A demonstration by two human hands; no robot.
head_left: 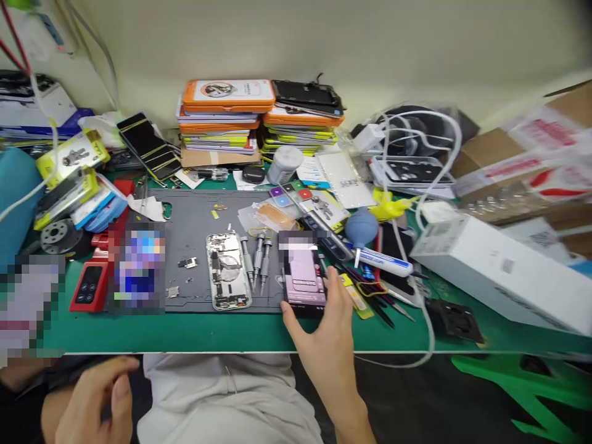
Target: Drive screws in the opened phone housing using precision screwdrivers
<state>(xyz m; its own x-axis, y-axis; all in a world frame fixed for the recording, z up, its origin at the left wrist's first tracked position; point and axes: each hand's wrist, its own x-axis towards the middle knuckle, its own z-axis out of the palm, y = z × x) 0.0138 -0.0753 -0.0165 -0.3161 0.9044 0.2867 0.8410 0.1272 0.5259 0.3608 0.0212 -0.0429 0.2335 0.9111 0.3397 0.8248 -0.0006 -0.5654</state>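
My right hand (pixel 326 336) grips a smartphone (pixel 303 271) with its lit screen up, thumb on the lower left and fingers along the right edge. The phone is at the right end of the grey work mat (pixel 194 216). Below the table's front edge, at lower left, my left hand (pixel 99 401) holds nothing, its forefinger stretched out and thumb apart. Between the hands, an opened phone body (pixel 227 271) with bare inner parts lies on the mat. Several grey screwdrivers (pixel 259 259) lie beside it. Small loose parts (pixel 188 263) are scattered to its left.
Orange boxes (pixel 229 92) are stacked at the back. Right of the mat are a blue blower bulb (pixel 361 228), a marker (pixel 383 260), tweezers (pixel 377 308), a white cable (pixel 430 333) and a long white box (pixel 504 271). A red device (pixel 87 287) stands left.
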